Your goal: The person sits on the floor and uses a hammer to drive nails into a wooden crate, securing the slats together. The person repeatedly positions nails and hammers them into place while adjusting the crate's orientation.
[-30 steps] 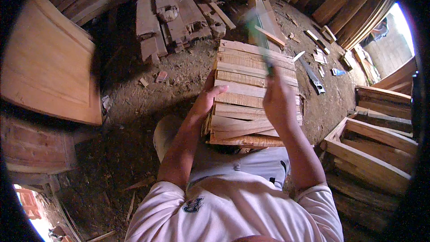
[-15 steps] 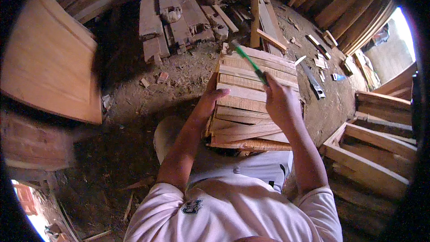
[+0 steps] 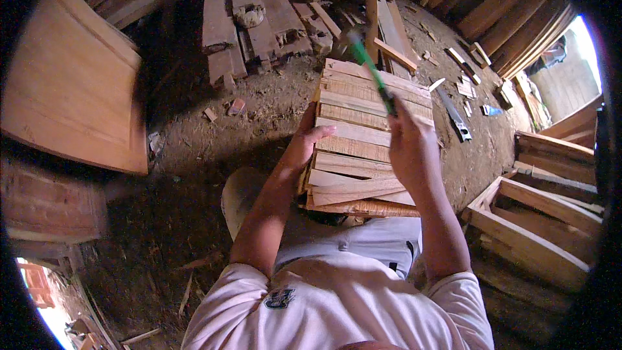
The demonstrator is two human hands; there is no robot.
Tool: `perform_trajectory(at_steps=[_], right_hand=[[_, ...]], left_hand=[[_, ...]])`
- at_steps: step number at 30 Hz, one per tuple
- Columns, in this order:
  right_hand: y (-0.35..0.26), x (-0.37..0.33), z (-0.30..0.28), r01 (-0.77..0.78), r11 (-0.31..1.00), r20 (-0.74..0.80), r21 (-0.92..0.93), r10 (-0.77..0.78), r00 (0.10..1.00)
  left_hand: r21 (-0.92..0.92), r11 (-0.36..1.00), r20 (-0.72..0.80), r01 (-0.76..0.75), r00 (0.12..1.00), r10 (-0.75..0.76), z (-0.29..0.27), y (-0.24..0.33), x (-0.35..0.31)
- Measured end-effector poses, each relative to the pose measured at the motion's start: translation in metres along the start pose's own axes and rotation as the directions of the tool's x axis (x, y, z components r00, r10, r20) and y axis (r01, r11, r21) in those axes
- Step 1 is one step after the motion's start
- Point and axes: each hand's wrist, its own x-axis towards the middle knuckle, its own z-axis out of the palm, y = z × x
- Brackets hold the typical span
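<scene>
A box-like wooden piece (image 3: 353, 133), topped with rows of narrow slats, rests across my lap. My left hand (image 3: 312, 137) grips its left edge, the thumb lying over the top and the fingers hidden down the side. Closed around the dark lower grip of a green-handled hammer (image 3: 369, 61) is my right hand (image 3: 409, 136), above the right part of the slats. The hammer's head points away from me beyond the far edge and is blurred. Near my lap, a few loose slats (image 3: 356, 189) lie askew and overlap.
Ahead lies a stack of rough planks (image 3: 278, 10). On the dirt floor to the right are a handsaw (image 3: 453, 113) and wood scraps. Wooden frames (image 3: 538, 220) stand at the right, and a wooden panel (image 3: 71, 84) stands at the left.
The hammer has swung up and to the right, its head now farther from the slats. My right hand has shifted slightly right. My left hand keeps its hold on the edge.
</scene>
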Motion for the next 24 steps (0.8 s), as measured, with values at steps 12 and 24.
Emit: perform_trajectory(at_steps=[12, 24], right_hand=[[0.018, 0.009, -0.002, -0.028, 0.999, 0.152, -0.041, 0.034, 0.988], [0.062, -0.048, 0.016, -0.095, 0.967, -0.198, -0.238, 0.047, 0.979]], left_hand=[[-0.245, 0.953, -0.087, 0.179, 0.975, -0.205, 0.011, 0.015, -0.013], [-0.078, 0.945, -0.292, 0.317, 0.899, -0.325, -0.015, 0.025, -0.010]])
